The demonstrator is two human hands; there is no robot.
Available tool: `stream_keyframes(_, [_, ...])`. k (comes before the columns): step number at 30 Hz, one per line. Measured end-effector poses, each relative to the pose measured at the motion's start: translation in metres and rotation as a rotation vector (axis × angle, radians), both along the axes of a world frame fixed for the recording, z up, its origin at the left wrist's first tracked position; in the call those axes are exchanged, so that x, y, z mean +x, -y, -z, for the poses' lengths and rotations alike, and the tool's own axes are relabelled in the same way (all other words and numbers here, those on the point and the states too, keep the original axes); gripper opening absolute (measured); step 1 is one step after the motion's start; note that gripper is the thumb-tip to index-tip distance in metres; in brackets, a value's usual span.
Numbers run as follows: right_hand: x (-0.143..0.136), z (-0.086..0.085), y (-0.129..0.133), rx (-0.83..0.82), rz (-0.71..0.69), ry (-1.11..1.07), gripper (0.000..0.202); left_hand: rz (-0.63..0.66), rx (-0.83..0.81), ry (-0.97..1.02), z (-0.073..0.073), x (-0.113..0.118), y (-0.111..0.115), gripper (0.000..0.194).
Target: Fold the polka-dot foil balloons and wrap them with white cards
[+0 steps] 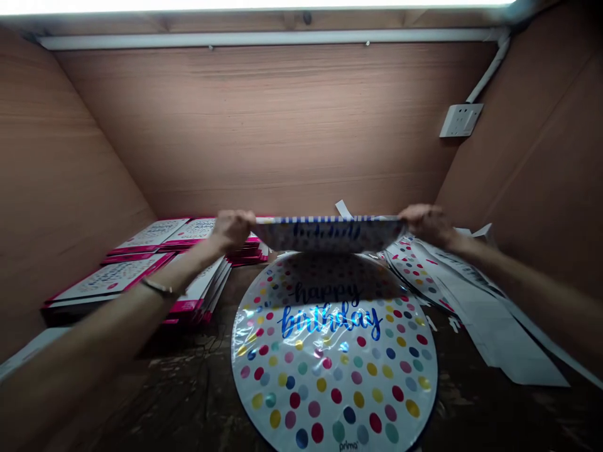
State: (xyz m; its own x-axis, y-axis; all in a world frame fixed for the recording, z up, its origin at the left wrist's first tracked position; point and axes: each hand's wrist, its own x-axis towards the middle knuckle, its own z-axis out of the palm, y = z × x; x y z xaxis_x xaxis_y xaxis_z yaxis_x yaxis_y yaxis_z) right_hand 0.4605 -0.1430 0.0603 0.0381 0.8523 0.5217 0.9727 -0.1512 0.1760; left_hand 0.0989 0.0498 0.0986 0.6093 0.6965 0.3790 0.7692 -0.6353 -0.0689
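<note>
A round, glossy disc (325,370) with coloured dots and blue "happy birthday" lettering lies face up in front of me. Beyond its far edge, both my hands hold up a second printed piece (330,235), seen almost edge-on, with faint blue lettering. I cannot tell whether it is separate from the disc below. My left hand (234,229) is closed on its left end, and my right hand (426,223) is closed on its right end. The fingers are slightly blurred. The raised piece shades the disc's upper part.
Pink-edged printed packs (127,276) are stacked at the left. On the right lie white sheets (499,333) over more dotted discs (414,267). Wooden panels (282,125) enclose the dark, worn table (188,389) at the back and sides. A socket (461,120) is mounted at the right.
</note>
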Motion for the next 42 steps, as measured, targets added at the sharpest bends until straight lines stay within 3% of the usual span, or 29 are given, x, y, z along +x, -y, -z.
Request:
stream_keyframes(2, [0.014,-0.065,-0.011,0.111,0.058,-0.001,0.033,-0.075,0.142,0.040,-0.059,0.010,-0.011,0.026])
stream_keyframes(4, [0.020,-0.110,-0.005,0.228,0.106,0.007,0.050,-0.139,0.280,0.082,-0.104,0.012,-0.013,0.030])
stream_keyframes(6, [0.016,-0.122,0.017,0.293,0.091,0.073,0.056,-0.164,0.422,0.071,-0.120,0.005,-0.007,0.034])
stream_keyframes(7, [0.012,-0.114,0.031,0.307,0.079,0.111,0.055,-0.170,0.452,0.048,-0.116,-0.001,-0.003,0.034])
stream_keyframes(8, [0.006,-0.097,0.047,0.303,0.063,0.145,0.051,-0.171,0.444,0.013,-0.104,-0.007,0.003,0.033])
stream_keyframes(10, [-0.008,-0.046,0.081,0.256,0.043,0.188,0.042,-0.164,0.337,-0.075,-0.061,-0.021,0.017,0.028])
stream_keyframes(12, [-0.026,0.015,0.113,0.158,-0.001,0.225,0.035,-0.121,0.218,-0.159,-0.002,-0.033,0.032,0.026])
stream_keyframes(14, [-0.045,0.071,0.141,0.109,-0.131,0.188,0.029,-0.091,0.115,-0.216,0.057,-0.044,0.046,0.027])
stream_keyframes(16, [-0.064,0.110,0.163,0.068,-0.261,0.088,0.026,-0.073,0.014,-0.261,0.102,-0.052,0.057,0.025])
stream_keyframes(17, [-0.073,0.123,0.172,0.067,-0.315,0.038,0.026,-0.066,-0.033,-0.279,0.118,-0.055,0.061,0.023])
stream_keyframes(19, [-0.089,0.136,0.187,0.076,-0.386,-0.054,0.028,-0.074,-0.094,-0.300,0.133,-0.057,0.070,0.022])
stream_keyframes(21, [-0.102,0.137,0.199,0.087,-0.420,-0.146,0.031,-0.111,-0.126,-0.292,0.131,-0.054,0.087,0.029])
stream_keyframes(23, [-0.112,0.134,0.209,0.109,-0.446,-0.228,0.036,-0.046,-0.188,-0.253,0.122,-0.045,0.118,0.048])
stream_keyframes(24, [-0.116,0.132,0.215,0.123,-0.459,-0.262,0.038,0.055,-0.249,-0.227,0.119,-0.039,0.138,0.061])
stream_keyframes(26, [-0.119,0.128,0.226,0.149,-0.489,-0.313,0.040,0.382,-0.371,-0.153,0.120,-0.027,0.184,0.069])
stream_keyframes(29, [-0.117,0.117,0.237,0.140,-0.572,-0.354,0.039,0.621,-0.574,-0.019,0.138,-0.014,0.243,0.069])
stream_keyframes(31, [-0.116,0.098,0.231,0.123,-0.582,-0.397,0.036,0.635,-0.716,0.115,0.151,-0.013,0.263,0.066])
stream_keyframes(33, [-0.123,0.068,0.206,0.126,-0.555,-0.427,0.032,0.600,-0.857,0.278,0.156,-0.017,0.270,0.056])
stream_keyframes(35, [-0.141,0.037,0.159,0.130,-0.594,-0.402,0.027,0.576,-1.044,0.450,0.155,-0.022,0.270,0.039])
stream_keyframes(37, [-0.168,0.014,0.097,0.008,-0.727,-0.373,0.023,0.534,-1.288,0.654,0.152,-0.025,0.267,0.028])
stream_keyframes(39, [-0.200,0.010,0.031,-0.251,-0.757,-0.392,0.023,0.388,-1.486,0.895,0.152,-0.024,0.265,0.032])
stream_keyframes(42, [-0.242,0.039,-0.046,-0.535,-0.574,-0.496,0.018,0.108,-1.588,1.259,0.161,-0.018,0.257,0.041])
